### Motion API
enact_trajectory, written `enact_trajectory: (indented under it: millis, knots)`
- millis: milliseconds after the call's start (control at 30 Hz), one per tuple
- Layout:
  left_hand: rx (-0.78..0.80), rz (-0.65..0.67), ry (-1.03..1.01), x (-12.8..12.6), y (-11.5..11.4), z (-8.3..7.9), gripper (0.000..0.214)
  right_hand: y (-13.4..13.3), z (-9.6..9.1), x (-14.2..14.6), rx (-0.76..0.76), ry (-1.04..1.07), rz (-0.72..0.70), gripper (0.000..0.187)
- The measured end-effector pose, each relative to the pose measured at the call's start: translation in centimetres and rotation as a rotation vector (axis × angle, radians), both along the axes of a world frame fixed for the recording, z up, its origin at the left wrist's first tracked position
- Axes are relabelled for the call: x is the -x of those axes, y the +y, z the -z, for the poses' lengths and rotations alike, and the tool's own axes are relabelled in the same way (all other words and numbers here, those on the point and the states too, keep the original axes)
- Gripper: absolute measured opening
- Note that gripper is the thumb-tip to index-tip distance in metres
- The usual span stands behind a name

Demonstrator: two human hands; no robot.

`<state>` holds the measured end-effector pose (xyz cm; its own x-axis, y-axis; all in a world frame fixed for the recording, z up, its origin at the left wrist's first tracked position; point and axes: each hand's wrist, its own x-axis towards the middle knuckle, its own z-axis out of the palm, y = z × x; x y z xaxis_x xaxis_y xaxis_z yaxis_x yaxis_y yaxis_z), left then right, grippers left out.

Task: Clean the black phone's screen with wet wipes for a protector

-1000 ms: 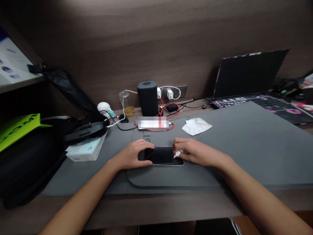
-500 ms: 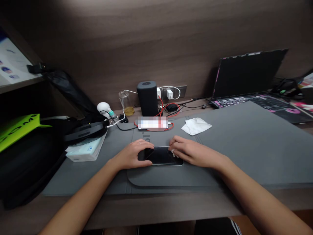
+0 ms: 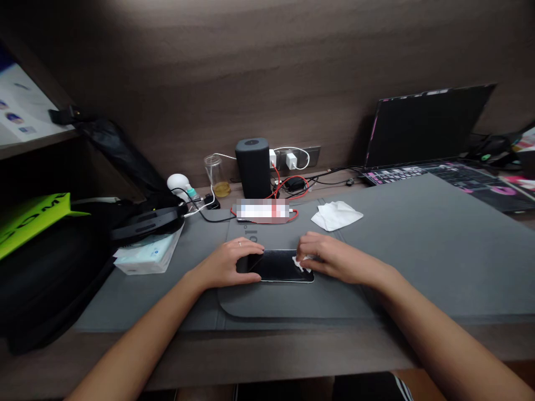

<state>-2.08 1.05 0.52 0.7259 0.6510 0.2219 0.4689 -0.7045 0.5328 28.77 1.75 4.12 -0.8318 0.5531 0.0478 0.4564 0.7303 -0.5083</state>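
A black phone (image 3: 276, 265) lies flat, screen up, on a small grey mat (image 3: 292, 301) in front of me. My left hand (image 3: 229, 263) grips the phone's left end, fingers curled over its edge. My right hand (image 3: 330, 257) is closed on a small white wipe (image 3: 301, 263) and presses it against the right end of the screen.
A crumpled white tissue (image 3: 336, 215) lies behind the phone. At the back stand a dark cylinder speaker (image 3: 253, 167), a clear glass (image 3: 216, 175), chargers and red cables. An open laptop (image 3: 434, 139) sits at right; a black bag (image 3: 54, 267) and tissue pack (image 3: 146, 256) at left.
My right hand slid the wipe left over the screen, then back right to the phone's end. My left hand stayed put on the phone.
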Motion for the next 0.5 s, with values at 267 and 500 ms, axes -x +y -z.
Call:
enact_trajectory:
  millis: [267, 500]
  knots:
    - [0.014, -0.014, 0.01, -0.1, -0.1, -0.2, 0.049, -0.1, 0.4, 2.2, -0.1, -0.028, -0.021, 0.025]
    - [0.05, -0.084, 0.057, -0.2, -0.5, -0.3, 0.057, 0.4, 0.1, 5.8, -0.216, -0.109, -0.09, 0.017]
